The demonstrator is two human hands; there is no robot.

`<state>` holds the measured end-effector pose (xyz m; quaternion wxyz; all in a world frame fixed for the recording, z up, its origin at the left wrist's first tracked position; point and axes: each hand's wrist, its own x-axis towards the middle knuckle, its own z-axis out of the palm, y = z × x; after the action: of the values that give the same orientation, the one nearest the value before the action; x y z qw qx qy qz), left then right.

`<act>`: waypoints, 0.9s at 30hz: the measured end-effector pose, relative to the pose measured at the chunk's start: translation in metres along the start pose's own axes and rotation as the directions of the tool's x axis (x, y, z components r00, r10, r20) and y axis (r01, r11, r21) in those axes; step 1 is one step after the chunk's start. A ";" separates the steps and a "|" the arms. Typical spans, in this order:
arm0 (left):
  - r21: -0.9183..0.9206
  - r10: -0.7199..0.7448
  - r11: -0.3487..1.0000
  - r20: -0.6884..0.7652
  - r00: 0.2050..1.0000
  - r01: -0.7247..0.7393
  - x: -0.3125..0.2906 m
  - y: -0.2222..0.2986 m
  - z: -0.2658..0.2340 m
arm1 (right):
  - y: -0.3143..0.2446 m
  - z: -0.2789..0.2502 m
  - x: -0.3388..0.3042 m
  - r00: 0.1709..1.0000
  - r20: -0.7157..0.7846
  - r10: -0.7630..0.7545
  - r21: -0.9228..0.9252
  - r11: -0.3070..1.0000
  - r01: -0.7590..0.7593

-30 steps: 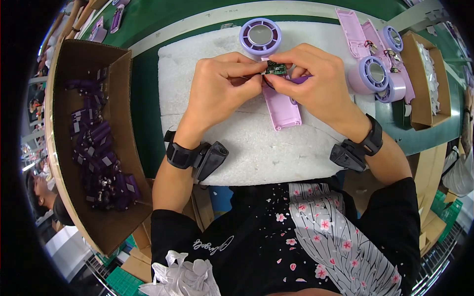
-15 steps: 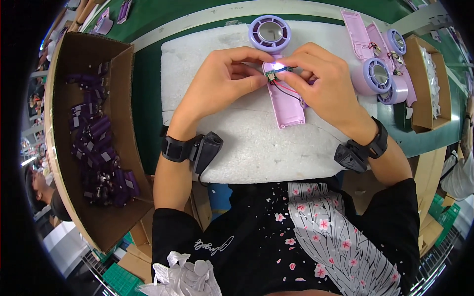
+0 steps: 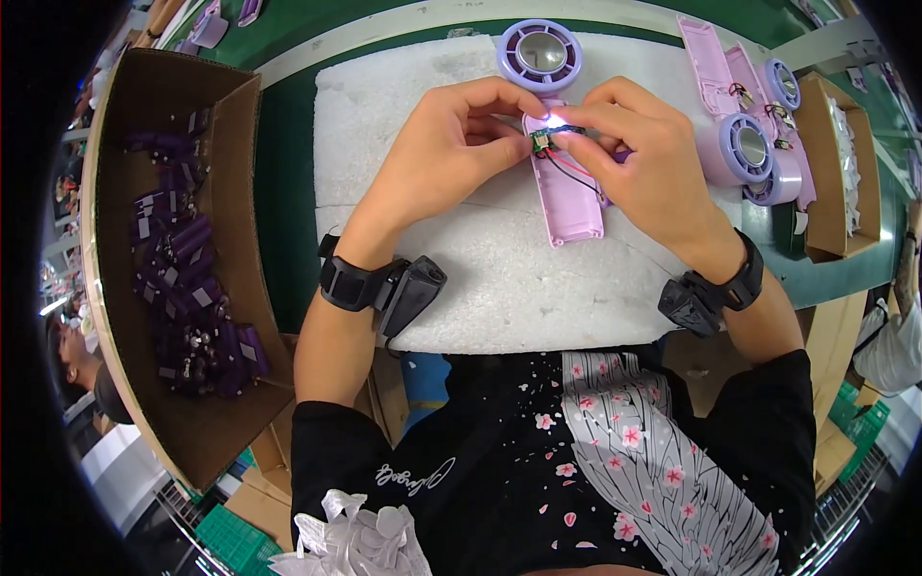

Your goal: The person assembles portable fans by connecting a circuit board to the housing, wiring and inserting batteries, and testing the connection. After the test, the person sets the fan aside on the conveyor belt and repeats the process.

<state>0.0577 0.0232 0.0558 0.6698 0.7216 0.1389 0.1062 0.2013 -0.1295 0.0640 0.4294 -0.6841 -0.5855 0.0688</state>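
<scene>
Both my hands work at a small green circuit board (image 3: 542,143), with a bright white light (image 3: 555,121) glowing beside it. My left hand (image 3: 444,154) pinches the board's left side between thumb and fingers. On the other side, my right hand (image 3: 658,158) grips it with thumb and forefinger. Red and black wires (image 3: 567,168) run from the board toward a purple cell (image 3: 621,156), mostly hidden under my right hand. Beneath lies an open pink casing half (image 3: 574,216), its inside facing up. A round lilac fan head (image 3: 540,56) sits at its far end.
White foam board (image 3: 461,298) lies under the work. At left, a cardboard box (image 3: 235,182) holds many purple cells (image 3: 187,250). More pink casings (image 3: 704,62) and lilac fan heads (image 3: 744,149) lie at right, beside a box (image 3: 826,206) of white pieces.
The casing, fan head and both hands sit slightly farther right in the picture, and the view has shifted a little. Both hands keep their pinch on the board, and the light stays lit.
</scene>
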 end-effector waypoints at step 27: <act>0.289 0.192 0.945 -0.099 0.976 -0.156 -0.005 -0.003 0.012 | -0.001 -0.008 0.006 0.936 0.278 0.215 0.066 0.968 -0.242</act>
<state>0.0565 0.0103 0.0523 0.5392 0.8102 0.1301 0.1895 0.2068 -0.1283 0.0719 0.3688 -0.7095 -0.5508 0.2393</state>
